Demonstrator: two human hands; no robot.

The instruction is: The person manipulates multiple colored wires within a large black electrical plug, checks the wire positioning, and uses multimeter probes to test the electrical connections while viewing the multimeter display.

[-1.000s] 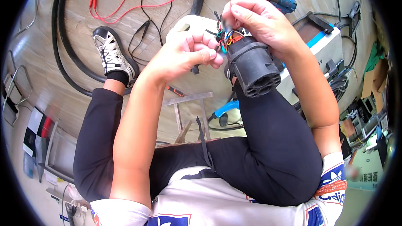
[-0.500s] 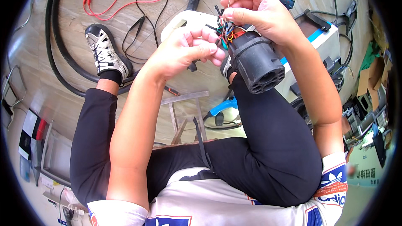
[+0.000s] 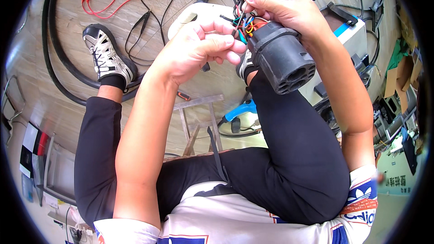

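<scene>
A black round plug connector (image 3: 282,61) with several round holes in its end face hangs tilted above my right knee. Out of its back comes a bundle of thin coloured wires (image 3: 247,26), green, yellow, blue, red and black. My right hand (image 3: 285,9) is over the connector's rear, thumb and forefinger pinching a thin light wire. Left of the bundle, my left hand (image 3: 203,47) is closed with its thumb and forefinger on a wire's dark end; the fingers partly hide it. Behind both hands lies a white plastic housing (image 3: 210,11), partly covered.
Thick black cable (image 3: 53,31) curves over the tiled floor at left, near red test leads (image 3: 131,2) and thin black leads (image 3: 147,18). A wooden stool frame (image 3: 199,101) and blue-handled tool (image 3: 241,110) lie below. A white box (image 3: 350,45) stands at right.
The view has shifted a little. The connector has tilted and moved slightly right and up in the picture. Both hands remain at the wires, with the right fingers pinching closer together.
</scene>
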